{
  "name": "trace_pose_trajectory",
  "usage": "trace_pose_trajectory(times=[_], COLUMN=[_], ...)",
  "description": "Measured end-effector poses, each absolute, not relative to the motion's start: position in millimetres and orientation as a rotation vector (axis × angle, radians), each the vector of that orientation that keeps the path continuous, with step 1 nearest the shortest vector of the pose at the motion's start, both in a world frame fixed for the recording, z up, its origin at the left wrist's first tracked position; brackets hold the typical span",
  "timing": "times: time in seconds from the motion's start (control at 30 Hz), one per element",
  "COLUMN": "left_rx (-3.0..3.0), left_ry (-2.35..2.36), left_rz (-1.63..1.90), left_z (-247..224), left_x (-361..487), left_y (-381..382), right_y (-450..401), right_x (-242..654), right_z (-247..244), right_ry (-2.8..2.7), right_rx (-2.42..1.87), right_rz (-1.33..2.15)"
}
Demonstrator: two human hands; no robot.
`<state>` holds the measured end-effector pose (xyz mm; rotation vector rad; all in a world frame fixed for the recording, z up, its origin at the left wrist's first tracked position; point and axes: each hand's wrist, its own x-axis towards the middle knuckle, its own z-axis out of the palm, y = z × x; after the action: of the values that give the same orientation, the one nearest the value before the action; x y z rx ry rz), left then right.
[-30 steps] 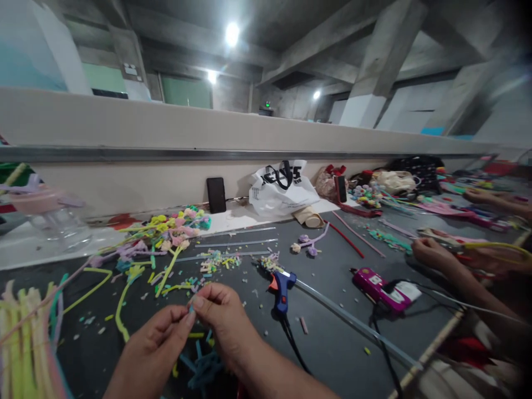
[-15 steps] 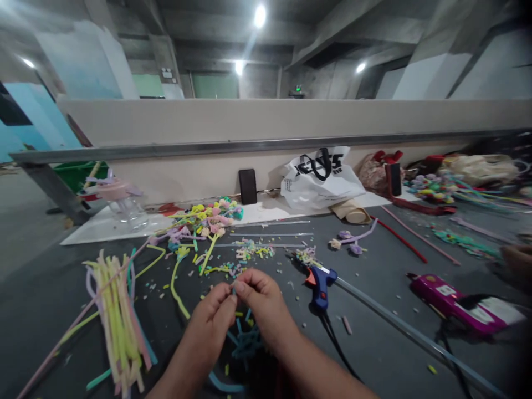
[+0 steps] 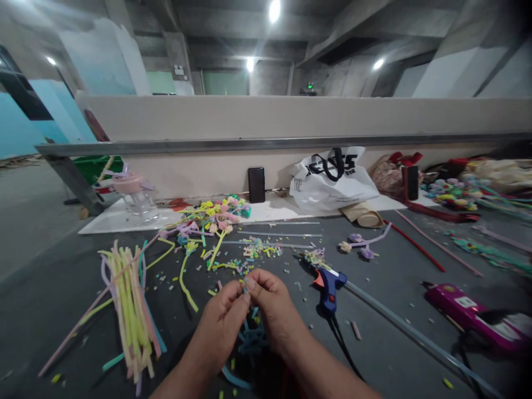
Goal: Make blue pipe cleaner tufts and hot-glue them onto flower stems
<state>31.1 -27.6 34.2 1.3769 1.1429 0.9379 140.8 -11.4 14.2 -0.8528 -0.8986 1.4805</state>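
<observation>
piece: seemingly blue, fingers hide most | forearms: cut off

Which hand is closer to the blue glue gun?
Right. The right hand is to the left of the blue glue gun, apart from it; the left hand is farther left, on the right hand's far side.

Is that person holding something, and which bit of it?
Yes: a small light-blue piece, pinched between the fingertips of the left hand and right hand. Fingers hide most of it, so which part cannot be told.
</observation>
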Motion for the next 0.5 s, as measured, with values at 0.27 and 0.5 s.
trace_pose_trajectory(times=[0.27,0.5], left_rx=[1.363,1.481], left_ry=[1.147,1.250], left_rz=[0.936,0.952], left_z=[29.3,27.3], left_x=[27.1,28.4], left_y=[-26.0,-27.8], right_y=[-9.6,-11.4], right_x=[142.6,141.2], right_z=[13.3,15.1], right_ry=[-0.897,-0.923], right_rx=[-0.798,-0.850], right_rz=[1.562,1.529])
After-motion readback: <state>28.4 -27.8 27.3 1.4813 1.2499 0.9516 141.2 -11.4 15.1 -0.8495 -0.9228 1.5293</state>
